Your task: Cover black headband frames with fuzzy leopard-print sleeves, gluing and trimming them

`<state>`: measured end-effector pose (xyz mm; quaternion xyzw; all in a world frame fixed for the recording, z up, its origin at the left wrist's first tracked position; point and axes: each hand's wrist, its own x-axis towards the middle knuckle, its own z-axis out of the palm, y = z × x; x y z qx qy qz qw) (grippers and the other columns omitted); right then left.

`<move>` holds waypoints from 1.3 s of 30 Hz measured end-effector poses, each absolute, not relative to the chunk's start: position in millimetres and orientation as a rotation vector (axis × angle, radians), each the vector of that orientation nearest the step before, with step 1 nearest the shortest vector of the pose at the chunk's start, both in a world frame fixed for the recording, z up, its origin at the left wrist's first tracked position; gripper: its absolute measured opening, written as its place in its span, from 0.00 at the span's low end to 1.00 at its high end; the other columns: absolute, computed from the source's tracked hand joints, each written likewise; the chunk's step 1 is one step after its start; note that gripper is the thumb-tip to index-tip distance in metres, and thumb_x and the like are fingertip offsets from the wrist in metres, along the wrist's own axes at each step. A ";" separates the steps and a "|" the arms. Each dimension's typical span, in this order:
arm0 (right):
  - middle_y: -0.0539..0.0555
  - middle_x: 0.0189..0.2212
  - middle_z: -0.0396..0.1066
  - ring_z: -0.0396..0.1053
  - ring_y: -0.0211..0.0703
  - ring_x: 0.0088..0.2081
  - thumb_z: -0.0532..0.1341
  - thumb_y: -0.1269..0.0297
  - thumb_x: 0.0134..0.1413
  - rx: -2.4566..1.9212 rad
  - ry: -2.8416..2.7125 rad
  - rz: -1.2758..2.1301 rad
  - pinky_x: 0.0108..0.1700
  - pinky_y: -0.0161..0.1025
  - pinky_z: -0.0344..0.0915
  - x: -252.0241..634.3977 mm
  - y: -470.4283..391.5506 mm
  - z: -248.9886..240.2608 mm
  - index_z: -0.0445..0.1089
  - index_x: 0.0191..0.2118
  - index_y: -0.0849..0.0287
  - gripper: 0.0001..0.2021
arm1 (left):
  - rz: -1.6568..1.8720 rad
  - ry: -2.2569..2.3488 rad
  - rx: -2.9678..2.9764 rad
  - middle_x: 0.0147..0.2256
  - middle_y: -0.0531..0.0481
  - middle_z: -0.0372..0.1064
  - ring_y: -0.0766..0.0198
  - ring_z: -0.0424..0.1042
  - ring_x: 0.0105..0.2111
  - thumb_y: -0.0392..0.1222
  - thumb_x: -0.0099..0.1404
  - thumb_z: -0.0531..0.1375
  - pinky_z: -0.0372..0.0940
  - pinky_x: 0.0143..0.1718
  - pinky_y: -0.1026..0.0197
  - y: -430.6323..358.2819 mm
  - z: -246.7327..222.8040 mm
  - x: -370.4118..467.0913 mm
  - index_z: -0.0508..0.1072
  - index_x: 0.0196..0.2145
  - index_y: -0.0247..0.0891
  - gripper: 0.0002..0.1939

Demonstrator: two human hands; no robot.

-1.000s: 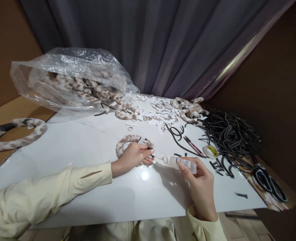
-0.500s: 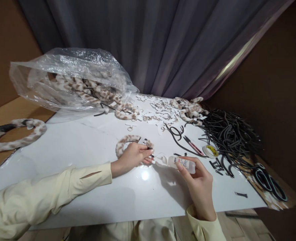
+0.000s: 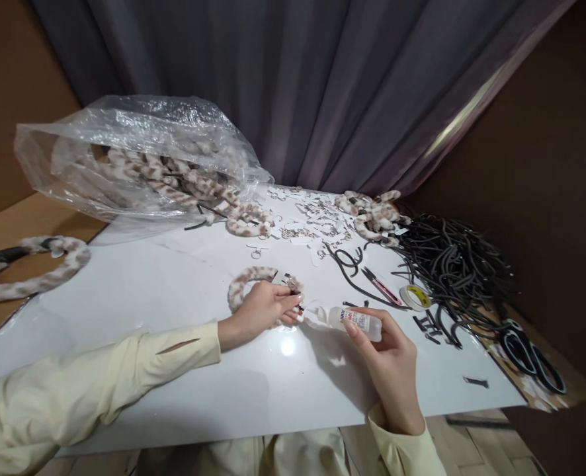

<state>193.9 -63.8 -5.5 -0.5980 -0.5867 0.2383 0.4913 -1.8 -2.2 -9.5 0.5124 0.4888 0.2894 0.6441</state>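
Note:
My left hand (image 3: 268,305) is closed round one end of a brown-and-white furry strap (image 3: 241,285), which curves in an open ring on the table. A dark piece shows at that end by my fingertips, partly hidden. In my right hand (image 3: 389,350) is a small translucent glue bottle (image 3: 356,322) with a printed label. It lies nearly level, its clear nozzle (image 3: 317,312) pointing left and close to the end of the strap. Whether the tip touches the strap, I cannot make out.
A clear plastic bag (image 3: 144,132) of furry straps stands back left. Metal clasps (image 3: 317,218) are scattered mid-table. Black cords (image 3: 456,264) pile up at right, near pink-handled snips (image 3: 382,287), a tape roll (image 3: 415,297) and scissors (image 3: 534,360). A furry ring (image 3: 69,261) lies at left.
The glue bottle and my right hand have shifted very slightly left. My left hand and the furry strap stay in place.

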 end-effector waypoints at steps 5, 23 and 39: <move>0.50 0.26 0.71 0.63 0.34 0.22 0.65 0.59 0.46 -1.472 -1.435 0.564 0.22 0.29 0.61 194.4 -62.5 -6.8 0.70 0.34 0.58 0.10 | 0.653 1.125 1.169 0.28 0.42 0.76 0.60 0.76 0.28 0.43 0.60 0.58 0.61 0.20 0.69 -2.7 -10.0 -1.5 0.73 0.29 0.30 0.11; 0.51 0.27 0.71 0.63 0.35 0.23 0.65 0.59 0.46 -1.455 -1.430 0.558 0.22 0.31 0.61 193.5 -64.2 -4.6 0.71 0.33 0.59 0.10 | 0.646 1.132 1.157 0.27 0.44 0.76 0.62 0.76 0.27 0.42 0.60 0.58 0.59 0.18 0.70 -3.1 -8.2 -1.2 0.73 0.29 0.30 0.11; 0.51 0.24 0.69 0.55 0.32 0.18 0.65 0.57 0.45 -1.501 -1.394 0.521 0.18 0.32 0.53 191.5 -65.2 -0.7 0.71 0.33 0.59 0.11 | 0.636 1.140 1.144 0.27 0.43 0.75 0.59 0.76 0.29 0.42 0.61 0.58 0.65 0.24 0.66 -3.8 -4.3 -0.7 0.73 0.29 0.30 0.11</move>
